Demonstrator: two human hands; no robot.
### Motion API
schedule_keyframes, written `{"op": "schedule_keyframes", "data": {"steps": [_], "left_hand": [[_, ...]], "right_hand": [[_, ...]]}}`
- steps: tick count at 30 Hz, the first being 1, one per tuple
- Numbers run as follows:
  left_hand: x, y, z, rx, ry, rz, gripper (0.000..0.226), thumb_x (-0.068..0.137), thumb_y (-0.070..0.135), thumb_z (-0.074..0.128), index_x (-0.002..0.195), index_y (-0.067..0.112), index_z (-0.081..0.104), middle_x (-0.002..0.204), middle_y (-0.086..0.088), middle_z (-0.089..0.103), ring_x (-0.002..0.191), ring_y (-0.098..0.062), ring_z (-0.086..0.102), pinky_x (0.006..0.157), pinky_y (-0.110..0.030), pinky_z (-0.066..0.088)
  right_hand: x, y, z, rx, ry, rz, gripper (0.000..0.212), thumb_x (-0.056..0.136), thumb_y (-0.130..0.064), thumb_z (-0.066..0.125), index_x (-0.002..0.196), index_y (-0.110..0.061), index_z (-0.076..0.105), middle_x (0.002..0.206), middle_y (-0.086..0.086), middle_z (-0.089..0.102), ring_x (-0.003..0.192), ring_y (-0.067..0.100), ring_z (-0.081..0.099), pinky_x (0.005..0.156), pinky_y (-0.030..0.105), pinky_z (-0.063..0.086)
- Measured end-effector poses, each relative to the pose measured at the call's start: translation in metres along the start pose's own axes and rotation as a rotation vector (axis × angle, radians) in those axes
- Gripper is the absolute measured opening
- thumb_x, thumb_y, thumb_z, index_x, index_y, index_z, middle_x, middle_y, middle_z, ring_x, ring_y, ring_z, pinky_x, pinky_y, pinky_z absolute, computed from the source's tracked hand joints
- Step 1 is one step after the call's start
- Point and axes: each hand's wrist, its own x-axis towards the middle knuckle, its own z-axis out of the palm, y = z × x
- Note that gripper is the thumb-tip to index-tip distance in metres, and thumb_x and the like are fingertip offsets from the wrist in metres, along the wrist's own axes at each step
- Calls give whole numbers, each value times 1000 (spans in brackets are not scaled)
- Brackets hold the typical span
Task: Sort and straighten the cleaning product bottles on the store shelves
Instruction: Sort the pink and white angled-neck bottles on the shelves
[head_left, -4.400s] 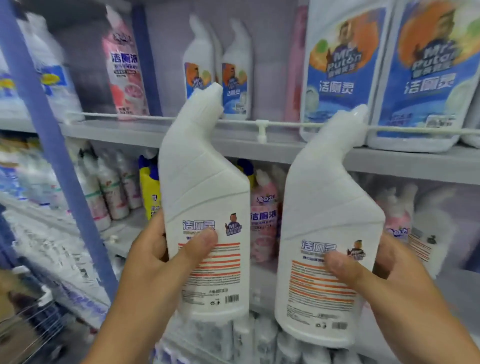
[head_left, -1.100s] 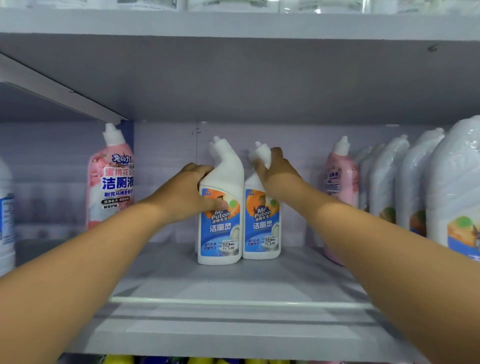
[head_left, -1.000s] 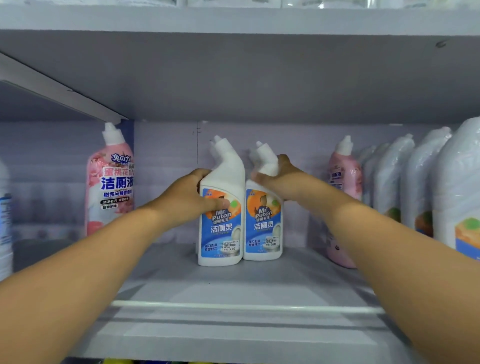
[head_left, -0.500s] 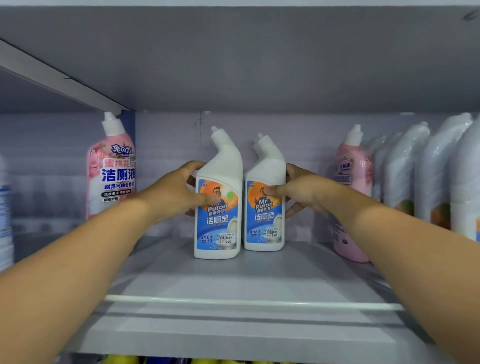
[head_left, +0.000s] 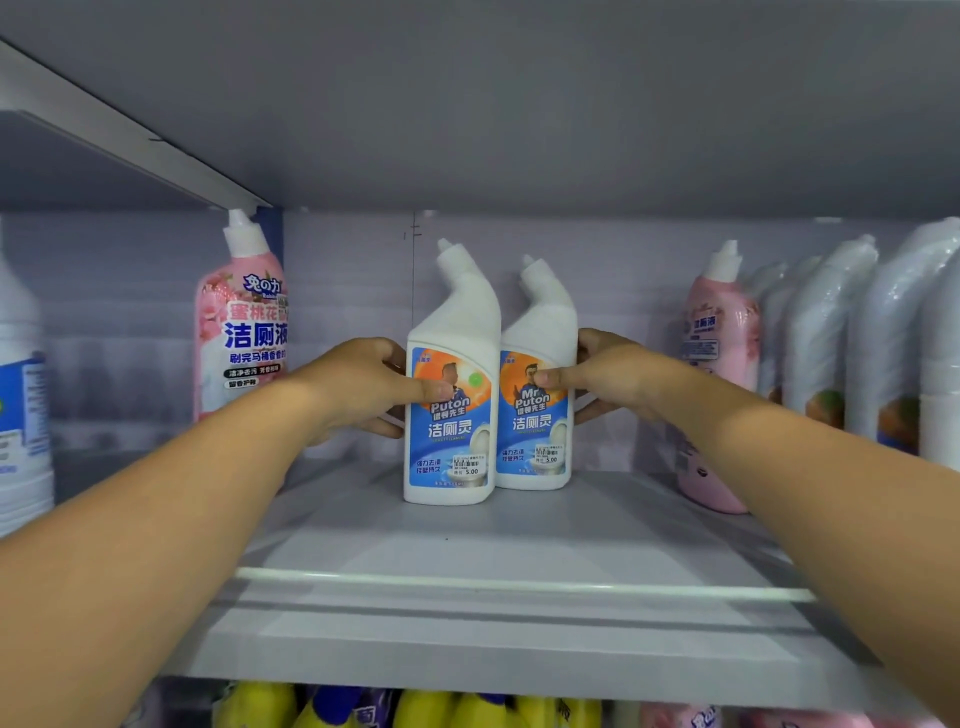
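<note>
Two white bottles stand upright, side by side and touching, toward the back of the shelf, labels facing out. The left hand grips the left bottle, thumb across its label; the right hand grips the right bottle the same way. The step looks like final squaring of this pair. Next would probably be letting go without nudging them, then turning to the pink bottle and wrapped bottles at right
</note>
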Motion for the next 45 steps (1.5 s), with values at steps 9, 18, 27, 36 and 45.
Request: {"op": "schedule_keyframes", "data": {"steps": [9, 18, 27, 36, 45], "left_hand": [[-1, 0, 2, -87, -6, -24, 45, 81, 24, 85, 117, 14, 61, 99, -4, 79, 85, -20, 79, 74, -37, 64], [-3, 0, 3, -101, 13, -30, 47, 79, 24, 86, 117, 13, 61, 96, -5, 80, 83, -20, 79, 68, -34, 64], [-3, 2, 4, -115, -7, -63, 49, 79, 27, 85, 118, 13, 58, 94, -6, 80, 82, -20, 79, 70, -35, 65], [-59, 28, 2, -81, 132, -4, 88, 69, 49, 89, 142, 25, 46, 127, -3, 66, 107, -19, 69, 93, -42, 59], [-197, 72, 109, -465, -17, 231, 71, 61, 36, 91, 125, 21, 64, 113, 2, 75, 101, -17, 76, 85, -32, 62]], "right_hand": [[0, 2, 1, -4, 1, 4, 48, 88, -23, 79, 129, -14, 57, 112, 3, 75, 94, 22, 76, 76, 43, 65], [0, 3, 2, -4, 7, 10, 48, 89, -23, 78, 130, -13, 55, 115, 3, 73, 97, 23, 75, 75, 42, 65], [0, 5, 2, 15, -10, 39, 48, 88, -28, 78, 129, -14, 57, 114, 4, 75, 97, 22, 76, 80, 43, 64], [-54, -30, -13, -40, 48, 148, 48, 89, -38, 76, 122, -9, 56, 125, 11, 63, 110, 29, 65, 96, 47, 58], [-246, -15, -46, 290, 139, -167, 61, 78, -39, 72, 130, -13, 58, 127, 8, 68, 108, 18, 72, 91, 40, 61]]}}
